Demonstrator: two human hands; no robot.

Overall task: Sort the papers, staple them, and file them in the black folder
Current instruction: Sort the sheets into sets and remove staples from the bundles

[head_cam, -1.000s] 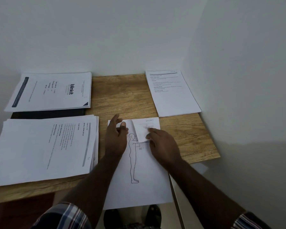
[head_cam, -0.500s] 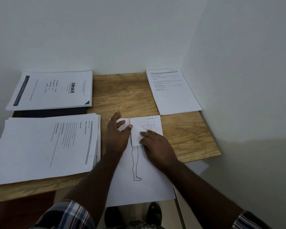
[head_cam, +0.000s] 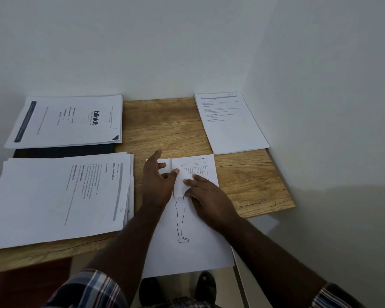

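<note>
I am looking down at my two bare hands on a sheet of paper with a line drawing of a standing figure (head_cam: 182, 221), which lies at the front of a wooden desk (head_cam: 176, 127) and hangs over its near edge. A second ago the top of this sheet was only curling over; now it is folded down flatter toward me, so its back side, a printed table with a handwritten heading, faces up and hides the upper half of the figure. My left hand (head_cam: 157, 185) rests on the left part of the sheet with fingers mostly spread, thumb tip touching the folded flap's edge. My right hand (head_cam: 206, 194) presses the flap (head_cam: 193, 174) down with nearly straight fingers; neither hand pinches anything. I judge I am checking this page to decide which pile it joins, so sorting is unfinished and stapling has not begun. To my left lies a thick stack of printed pages (head_cam: 58, 196); behind it a second stack headed "blinkit" (head_cam: 67, 121) sits on the black folder (head_cam: 65, 150), only a dark strip of which shows. A smaller pile (head_cam: 231, 125) lies at the back right corner. Plain white walls (head_cam: 142, 45) close in behind and to the right. I see no stapler.
</note>
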